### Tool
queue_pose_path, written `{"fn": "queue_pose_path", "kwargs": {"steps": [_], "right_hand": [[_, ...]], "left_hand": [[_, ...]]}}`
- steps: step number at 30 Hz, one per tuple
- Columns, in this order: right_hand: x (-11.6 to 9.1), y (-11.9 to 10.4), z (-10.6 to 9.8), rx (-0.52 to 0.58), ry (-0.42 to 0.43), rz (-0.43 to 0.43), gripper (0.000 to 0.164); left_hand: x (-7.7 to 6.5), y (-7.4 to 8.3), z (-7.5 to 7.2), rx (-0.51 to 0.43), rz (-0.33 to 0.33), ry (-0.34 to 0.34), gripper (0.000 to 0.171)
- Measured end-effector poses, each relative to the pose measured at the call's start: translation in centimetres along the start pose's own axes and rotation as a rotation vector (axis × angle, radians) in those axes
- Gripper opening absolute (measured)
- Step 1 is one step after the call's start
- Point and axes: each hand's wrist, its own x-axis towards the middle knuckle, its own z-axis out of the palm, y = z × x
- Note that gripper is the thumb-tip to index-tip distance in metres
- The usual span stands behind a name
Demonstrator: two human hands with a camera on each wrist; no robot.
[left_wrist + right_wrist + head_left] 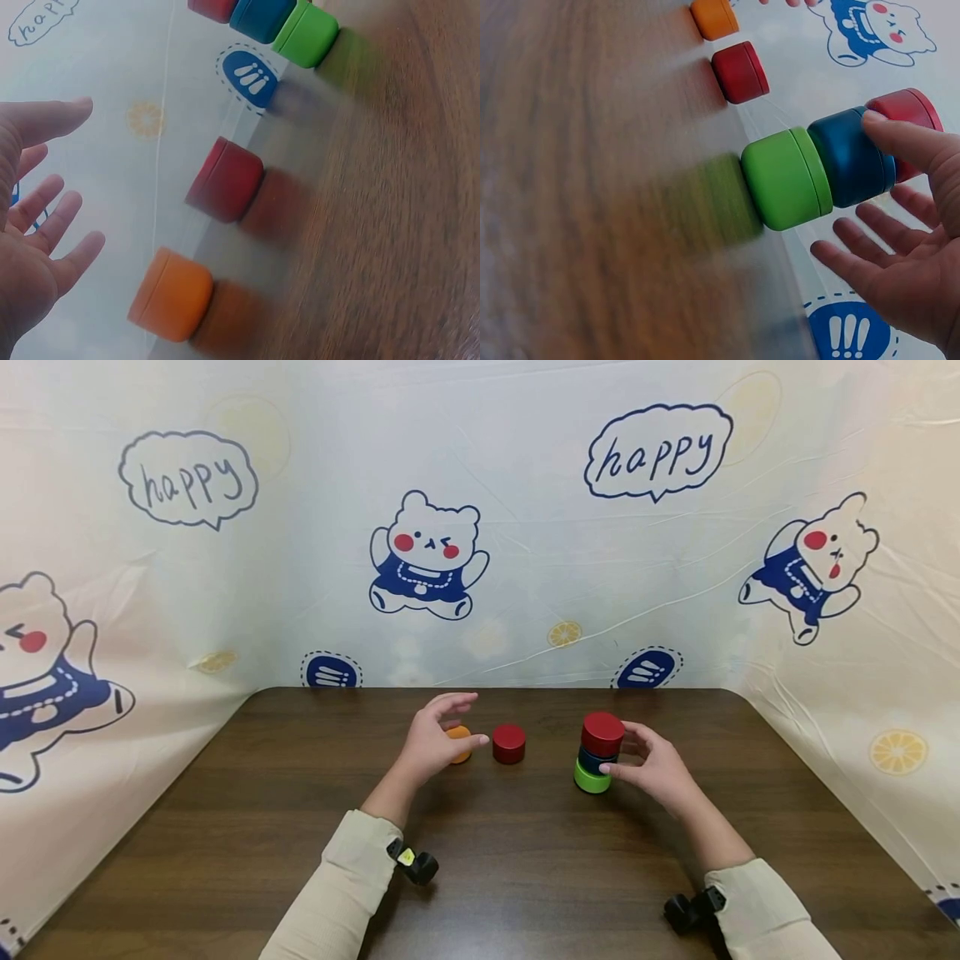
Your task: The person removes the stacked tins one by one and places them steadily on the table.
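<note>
A stack of small round lidded canisters stands on the right of the table: green (pixel 592 777) at the bottom, dark blue (pixel 853 157) in the middle, red (pixel 602 732) on top. My right hand (pixel 657 768) is beside it, the thumb overlapping the blue canister near its seam with the red one. Its other fingers are extended and spread along the far side. My left hand (pixel 435 739) hovers with thumb and fingers apart, nothing between them. Behind it an orange canister (pixel 172 295) is partly hidden in the head view. A second red canister (pixel 508 744) stands just right of that hand.
The brown wooden table (pixel 480 852) ends at a printed cloth backdrop (pixel 525 568) with bears and lettering. Small black cameras are strapped at both wrists, over light sleeves (pixel 337 893).
</note>
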Motion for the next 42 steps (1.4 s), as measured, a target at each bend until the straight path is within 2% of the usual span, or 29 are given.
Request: {"fn": "queue_pose_path", "kwargs": {"steps": [4,12,20,33,39,42], "right_hand": [[0.1,0.3,-0.1,0.002,-0.028,0.049,0.074],[0.3,0.7,0.0,0.024,-0.065,0.082,0.072],[0.2,0.7,0.3,0.012,-0.073,0.047,0.065],[0.2,0.6,0.3,-0.007,-0.073,0.040,0.061],[0.2,0.7,0.3,0.003,-0.070,0.047,0.061],[0.2,0.7,0.4,0.007,-0.071,0.051,0.062]], "left_hand": [[0.0,0.1,0.3,-0.004,0.020,-0.007,0.058],[0.0,0.1,0.8,0.004,0.060,-0.015,0.057],[-0.2,0.5,1.4,0.001,0.085,-0.025,0.056],[-0.3,0.9,2.6,-0.031,0.115,-0.049,0.054],[-0.6,1.1,3.3,-0.066,0.147,-0.082,0.056],[-0.7,1.2,3.8,-0.077,0.142,-0.095,0.055]]}}
